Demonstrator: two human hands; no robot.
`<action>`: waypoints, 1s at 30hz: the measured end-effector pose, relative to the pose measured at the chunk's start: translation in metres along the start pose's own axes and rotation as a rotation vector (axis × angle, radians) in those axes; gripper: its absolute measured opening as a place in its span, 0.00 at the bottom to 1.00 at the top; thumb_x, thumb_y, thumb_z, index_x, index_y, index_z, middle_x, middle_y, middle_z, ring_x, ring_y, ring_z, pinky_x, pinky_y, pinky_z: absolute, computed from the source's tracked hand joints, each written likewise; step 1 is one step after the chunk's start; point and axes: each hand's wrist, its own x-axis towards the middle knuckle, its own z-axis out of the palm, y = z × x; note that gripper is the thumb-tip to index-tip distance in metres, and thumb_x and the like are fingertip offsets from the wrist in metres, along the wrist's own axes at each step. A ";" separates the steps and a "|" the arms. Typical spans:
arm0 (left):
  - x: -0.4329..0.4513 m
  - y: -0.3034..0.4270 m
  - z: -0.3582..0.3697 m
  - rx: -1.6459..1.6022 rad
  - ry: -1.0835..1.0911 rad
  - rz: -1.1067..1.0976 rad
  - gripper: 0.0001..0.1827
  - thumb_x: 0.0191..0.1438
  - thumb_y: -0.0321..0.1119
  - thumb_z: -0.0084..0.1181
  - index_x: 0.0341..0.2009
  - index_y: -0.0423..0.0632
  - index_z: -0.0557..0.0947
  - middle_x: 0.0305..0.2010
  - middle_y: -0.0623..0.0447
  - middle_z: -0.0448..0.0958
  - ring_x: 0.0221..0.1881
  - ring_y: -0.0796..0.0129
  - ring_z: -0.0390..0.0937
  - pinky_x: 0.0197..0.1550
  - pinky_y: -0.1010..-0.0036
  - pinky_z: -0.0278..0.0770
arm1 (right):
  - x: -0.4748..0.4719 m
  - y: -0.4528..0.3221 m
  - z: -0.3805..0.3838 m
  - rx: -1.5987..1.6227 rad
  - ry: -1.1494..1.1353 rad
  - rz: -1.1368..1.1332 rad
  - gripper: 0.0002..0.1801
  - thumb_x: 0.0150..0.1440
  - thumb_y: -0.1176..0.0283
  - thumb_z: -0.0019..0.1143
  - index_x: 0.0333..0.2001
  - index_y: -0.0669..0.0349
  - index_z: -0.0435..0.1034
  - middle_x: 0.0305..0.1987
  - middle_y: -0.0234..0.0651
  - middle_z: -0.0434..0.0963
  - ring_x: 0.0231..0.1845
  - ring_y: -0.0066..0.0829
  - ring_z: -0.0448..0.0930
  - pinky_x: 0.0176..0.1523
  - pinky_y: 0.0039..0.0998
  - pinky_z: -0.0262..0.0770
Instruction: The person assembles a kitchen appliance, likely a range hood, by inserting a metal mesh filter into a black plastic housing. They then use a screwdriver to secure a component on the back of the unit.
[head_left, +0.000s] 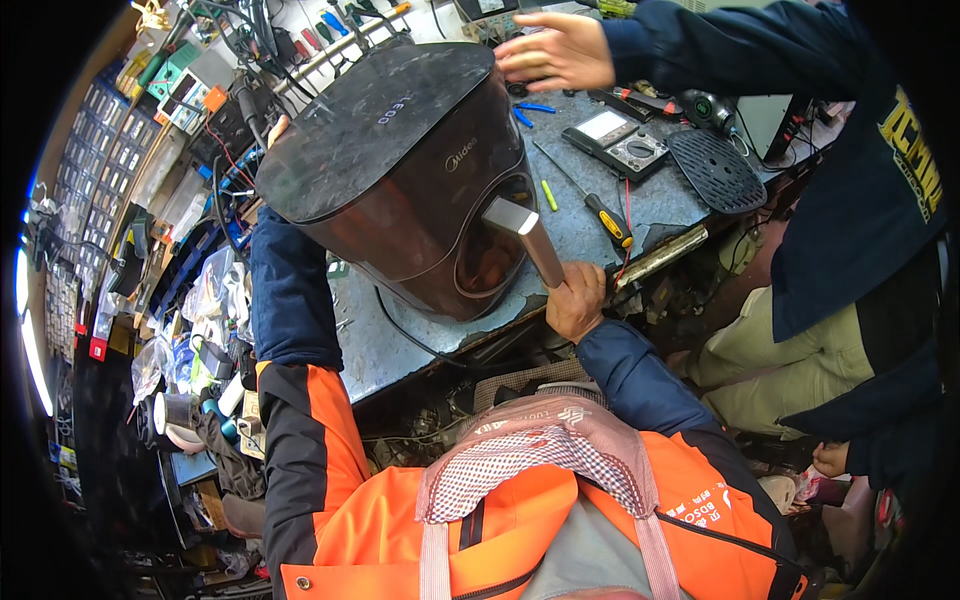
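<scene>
A dark Midea air fryer (420, 180) with a lit display on its top stands on the blue-grey workbench (360, 360), before me. My right hand (577, 300) is closed around the lower end of its basket handle (536, 240). Only the fingertips of my left hand (278, 130) show at the fryer's far left edge; the rest is behind the body, so its grip cannot be made out. A black perforated air fryer tray (717, 171) lies on the bench to the right. A black power cord (420, 341) runs below the fryer.
A co-worker's hand (559, 52) is at the fryer's upper right edge. On the bench lie a multimeter (619, 142), a yellow-and-black screwdriver (606, 219), a small yellow-green stick (550, 196) and blue-handled pliers (534, 109). Parts drawers (97, 142) and clutter line the left. The co-worker stands at right.
</scene>
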 end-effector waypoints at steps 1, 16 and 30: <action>-0.001 -0.001 0.000 0.000 0.002 0.004 0.33 0.81 0.60 0.38 0.67 0.45 0.81 0.64 0.47 0.84 0.61 0.57 0.83 0.65 0.60 0.80 | 0.002 -0.001 -0.001 -0.006 0.010 -0.003 0.08 0.56 0.74 0.63 0.41 0.57 0.80 0.46 0.34 0.83 0.45 0.40 0.82 0.53 0.44 0.71; 0.001 -0.003 -0.001 0.005 0.003 0.008 0.32 0.82 0.58 0.36 0.67 0.46 0.80 0.64 0.49 0.84 0.61 0.58 0.82 0.65 0.62 0.80 | 0.004 -0.001 -0.002 -0.035 0.026 -0.004 0.05 0.55 0.74 0.63 0.37 0.55 0.78 0.45 0.32 0.83 0.44 0.38 0.82 0.53 0.43 0.72; -0.026 -0.028 0.007 0.119 0.076 0.149 0.31 0.83 0.57 0.35 0.67 0.46 0.80 0.64 0.50 0.84 0.61 0.60 0.82 0.65 0.63 0.79 | 0.006 -0.003 0.001 -0.045 0.046 -0.035 0.08 0.54 0.76 0.62 0.39 0.55 0.80 0.45 0.33 0.83 0.43 0.37 0.83 0.50 0.42 0.72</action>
